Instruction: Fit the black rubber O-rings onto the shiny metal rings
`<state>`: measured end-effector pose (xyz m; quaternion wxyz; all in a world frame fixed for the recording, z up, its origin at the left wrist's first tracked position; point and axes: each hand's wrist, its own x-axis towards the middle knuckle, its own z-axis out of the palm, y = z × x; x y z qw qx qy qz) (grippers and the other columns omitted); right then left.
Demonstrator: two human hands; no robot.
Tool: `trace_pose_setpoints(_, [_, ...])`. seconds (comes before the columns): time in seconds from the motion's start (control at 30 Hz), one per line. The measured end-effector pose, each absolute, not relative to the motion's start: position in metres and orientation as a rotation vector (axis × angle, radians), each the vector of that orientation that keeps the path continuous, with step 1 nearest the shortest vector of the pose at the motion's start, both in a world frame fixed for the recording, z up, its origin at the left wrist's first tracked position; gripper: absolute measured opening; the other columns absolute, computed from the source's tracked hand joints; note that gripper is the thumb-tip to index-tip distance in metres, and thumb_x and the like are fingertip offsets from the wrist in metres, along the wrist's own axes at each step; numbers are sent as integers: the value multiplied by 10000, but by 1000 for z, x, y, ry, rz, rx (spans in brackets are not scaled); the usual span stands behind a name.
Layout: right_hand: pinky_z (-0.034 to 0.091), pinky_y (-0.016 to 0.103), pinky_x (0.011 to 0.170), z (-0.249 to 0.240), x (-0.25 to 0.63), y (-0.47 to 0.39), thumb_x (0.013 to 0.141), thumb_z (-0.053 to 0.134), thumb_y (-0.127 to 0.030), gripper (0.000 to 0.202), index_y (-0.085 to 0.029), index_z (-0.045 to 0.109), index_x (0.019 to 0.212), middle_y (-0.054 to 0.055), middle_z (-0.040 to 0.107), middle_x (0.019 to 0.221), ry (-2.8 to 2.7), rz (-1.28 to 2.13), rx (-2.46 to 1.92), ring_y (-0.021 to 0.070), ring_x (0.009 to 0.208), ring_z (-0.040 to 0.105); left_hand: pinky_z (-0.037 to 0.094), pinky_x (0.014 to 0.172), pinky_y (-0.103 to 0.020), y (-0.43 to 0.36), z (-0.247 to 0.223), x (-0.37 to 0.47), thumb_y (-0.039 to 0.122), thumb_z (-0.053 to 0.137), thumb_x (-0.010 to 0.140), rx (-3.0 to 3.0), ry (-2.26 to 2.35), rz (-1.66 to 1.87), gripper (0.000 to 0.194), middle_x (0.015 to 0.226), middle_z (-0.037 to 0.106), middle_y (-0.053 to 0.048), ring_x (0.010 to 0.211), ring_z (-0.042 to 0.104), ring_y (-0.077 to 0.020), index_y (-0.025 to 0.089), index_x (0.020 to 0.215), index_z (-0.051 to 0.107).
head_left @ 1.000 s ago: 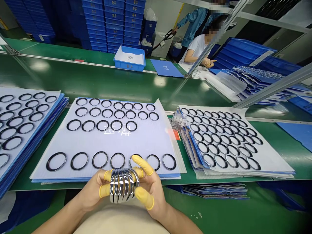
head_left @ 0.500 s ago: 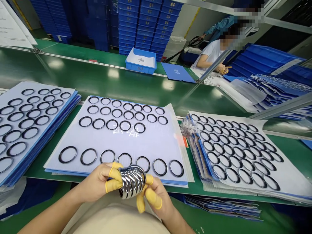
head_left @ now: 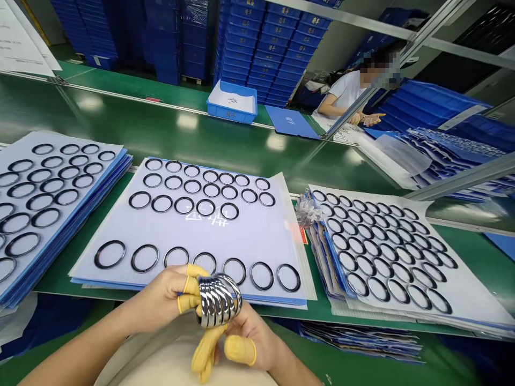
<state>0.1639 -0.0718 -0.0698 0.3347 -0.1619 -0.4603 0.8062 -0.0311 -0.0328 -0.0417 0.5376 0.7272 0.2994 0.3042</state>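
My left hand [head_left: 169, 295], in yellow finger cots, grips a stack of shiny metal rings [head_left: 219, 300] from its left side, just in front of the near edge of the middle sheet. My right hand [head_left: 245, 340] is below and right of the stack. Its yellow-covered thumb and fingers are apart, with nothing visible between them; whether it touches the last ring I cannot tell. Beyond both hands lies the white sheet [head_left: 169, 230], with rows of black-edged rings [head_left: 206, 207] at its far side and a single row [head_left: 145, 258] along its near side.
To the left, a stack of sheets [head_left: 80, 214] bears more rings. Another ring-covered sheet [head_left: 406, 273] lies on the right, near a crumpled clear plastic bundle [head_left: 309, 212]. Past the green surface [head_left: 161, 123] stands a blue bin [head_left: 232, 113]. A co-worker [head_left: 341, 94] sits at the far right.
My right hand's fingers have moved down and left, away from the stack's right end. My left hand still holds the rings, turned slightly. The sheets and rings on them have not been altered.
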Motion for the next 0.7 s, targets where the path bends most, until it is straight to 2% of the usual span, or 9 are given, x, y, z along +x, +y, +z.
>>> trace_pose_setpoints(0.17, [530,289,673,-72,161,-75,810,638,-498,416,-181,648,1079,96,745,841,-1261,2124,-358,170,717,683,468,731,-234,-29,-33,-30,279,464,961,1883,655,596,308,886,652,-87,789,597,-170,182,839,729])
trace_pose_setpoints(0.27, [551,336,747,-72,161,-77,842,611,-480,391,-156,658,1056,122,751,892,-1203,2125,-478,201,812,714,457,726,-241,-20,-22,-34,230,498,943,2034,593,508,249,858,672,-78,752,600,-177,189,851,726])
trace_pose_setpoints(0.37, [545,352,790,-66,162,-76,874,587,-401,298,-151,700,989,111,750,903,-1391,1924,-633,203,836,699,442,630,-215,-8,-12,-42,178,520,924,2063,503,266,208,713,664,-41,633,592,-157,182,826,704])
trace_pose_setpoints(0.47, [532,341,802,-55,161,-70,891,560,-342,244,-172,724,951,80,732,918,-1659,1653,-721,197,840,656,433,514,-192,-3,-9,-49,146,469,937,1851,405,63,212,682,684,-32,523,597,-132,172,909,677])
trace_pose_setpoints(0.57, [525,343,810,-46,161,-64,850,614,-421,319,-191,688,1059,70,703,967,-1753,1562,-743,212,862,625,459,479,-198,-6,-12,-50,203,455,953,1618,338,19,209,694,715,-50,487,625,-137,165,1019,650])
trace_pose_setpoints(0.7, [463,386,931,-43,162,-61,766,658,-559,486,-232,668,1125,68,661,1041,-1858,1494,-651,246,958,594,482,493,-226,-16,-17,-45,301,433,968,1525,274,19,273,695,733,-84,495,650,-167,155,1036,654])
